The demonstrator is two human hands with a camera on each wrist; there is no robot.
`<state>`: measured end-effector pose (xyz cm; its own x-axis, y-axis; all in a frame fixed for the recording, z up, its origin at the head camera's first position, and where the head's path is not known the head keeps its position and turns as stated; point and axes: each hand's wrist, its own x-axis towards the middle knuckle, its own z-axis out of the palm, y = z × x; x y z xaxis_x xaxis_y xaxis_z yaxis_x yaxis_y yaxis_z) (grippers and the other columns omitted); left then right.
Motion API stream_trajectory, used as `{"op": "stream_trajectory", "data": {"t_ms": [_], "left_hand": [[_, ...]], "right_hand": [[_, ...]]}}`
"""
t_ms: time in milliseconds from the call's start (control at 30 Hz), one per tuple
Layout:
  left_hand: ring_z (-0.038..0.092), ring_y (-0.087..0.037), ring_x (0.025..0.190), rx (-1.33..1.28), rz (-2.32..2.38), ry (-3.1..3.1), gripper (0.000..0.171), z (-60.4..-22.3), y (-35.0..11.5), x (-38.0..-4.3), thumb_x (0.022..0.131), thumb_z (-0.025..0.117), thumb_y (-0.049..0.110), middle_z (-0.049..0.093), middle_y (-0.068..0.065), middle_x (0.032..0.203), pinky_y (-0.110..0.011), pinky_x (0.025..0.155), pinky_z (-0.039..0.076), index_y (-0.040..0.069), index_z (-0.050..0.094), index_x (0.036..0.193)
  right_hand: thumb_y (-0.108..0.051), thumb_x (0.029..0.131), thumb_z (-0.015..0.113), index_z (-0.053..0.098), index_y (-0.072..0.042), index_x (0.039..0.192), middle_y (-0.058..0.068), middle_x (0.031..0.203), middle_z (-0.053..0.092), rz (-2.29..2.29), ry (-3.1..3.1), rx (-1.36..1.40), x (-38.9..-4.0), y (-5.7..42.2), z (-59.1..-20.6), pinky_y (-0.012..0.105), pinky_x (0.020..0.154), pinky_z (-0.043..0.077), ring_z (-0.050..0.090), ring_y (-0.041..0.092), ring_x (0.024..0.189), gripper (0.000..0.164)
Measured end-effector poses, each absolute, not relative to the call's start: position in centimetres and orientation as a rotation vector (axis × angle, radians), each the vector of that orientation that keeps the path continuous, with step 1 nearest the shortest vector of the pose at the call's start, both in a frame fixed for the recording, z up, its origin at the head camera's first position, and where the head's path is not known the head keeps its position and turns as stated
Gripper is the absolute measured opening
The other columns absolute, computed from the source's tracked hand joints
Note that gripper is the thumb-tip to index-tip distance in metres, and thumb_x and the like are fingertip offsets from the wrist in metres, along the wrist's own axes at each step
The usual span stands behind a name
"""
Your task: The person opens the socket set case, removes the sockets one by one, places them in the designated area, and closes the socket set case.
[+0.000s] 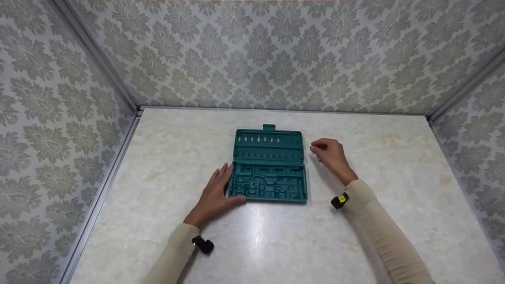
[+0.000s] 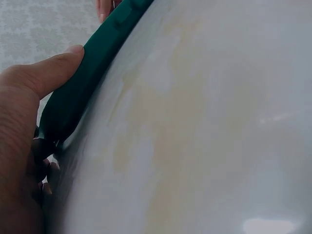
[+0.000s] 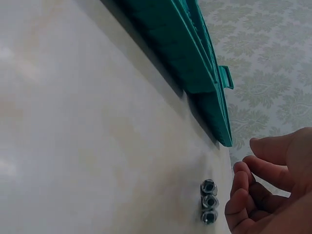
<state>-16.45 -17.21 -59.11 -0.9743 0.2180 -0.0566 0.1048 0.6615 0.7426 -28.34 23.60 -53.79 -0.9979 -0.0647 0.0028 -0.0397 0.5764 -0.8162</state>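
A green plastic tool case lies unfolded on the table, its moulded slots facing up. Small silver sockets stand in a row along its far half. At the near left corner, my left hand steadies the case, fingers stretched along the left side and thumb against the front edge. My right hand hovers just right of the far half, fingers loosely bent. A gap shows between its thumb and index fingertip, with nothing visible there. Three silver sockets stand in a line on the table beside this hand.
The pale marbled table extends around the case. Patterned wall panels enclose the back and both sides. A latch tab sticks out from the case's far edge.
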Motion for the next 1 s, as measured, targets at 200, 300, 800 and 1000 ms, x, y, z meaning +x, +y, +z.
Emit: {"op": "stream_trajectory", "data": {"t_ms": [200,300,800,1000], "left_hand": [[0.007,-0.034,0.171,0.257,1.219,2.736,0.121,-59.1,-17.2,-16.4,0.083,0.084,0.072,0.014,0.001,0.185,-0.066,0.133,0.016,0.034,0.019,0.178],[0.007,-0.036,0.171,0.267,1.224,2.740,0.121,-59.0,-17.2,-16.4,0.084,0.084,0.071,0.014,0.000,0.185,-0.067,0.133,0.016,0.033,0.019,0.178],[0.007,-0.035,0.171,0.279,1.220,2.739,0.119,-58.7,-17.1,-16.3,0.086,0.084,0.067,0.014,0.000,0.185,-0.066,0.133,0.016,0.031,0.019,0.178],[0.006,-0.034,0.171,0.278,1.211,2.734,0.120,-58.7,-17.1,-16.4,0.086,0.085,0.067,0.013,0.001,0.185,-0.063,0.134,0.016,0.031,0.018,0.178]], "right_hand": [[-0.013,0.108,0.069,0.077,0.003,0.127,0.018,0.119,0.077,-1.452,2.729,-0.193,-29.3,21.4,-53.7,0.035,0.082,0.059,0.072,0.028,0.097,0.026],[-0.012,0.108,0.068,0.077,0.003,0.127,0.018,0.121,0.077,-1.441,2.719,-0.261,-29.8,20.4,-53.7,0.042,0.091,0.060,0.071,0.029,0.104,0.026],[-0.010,0.108,0.070,0.073,0.005,0.136,0.022,0.130,0.074,-1.375,2.668,-0.468,-32.2,16.3,-53.2,0.054,0.102,0.057,0.071,0.035,0.116,0.032],[-0.008,0.108,0.070,0.072,0.007,0.139,0.025,0.133,0.073,-1.277,2.699,-0.468,-32.8,15.4,-53.5,0.057,0.106,0.056,0.070,0.038,0.121,0.034]]}}
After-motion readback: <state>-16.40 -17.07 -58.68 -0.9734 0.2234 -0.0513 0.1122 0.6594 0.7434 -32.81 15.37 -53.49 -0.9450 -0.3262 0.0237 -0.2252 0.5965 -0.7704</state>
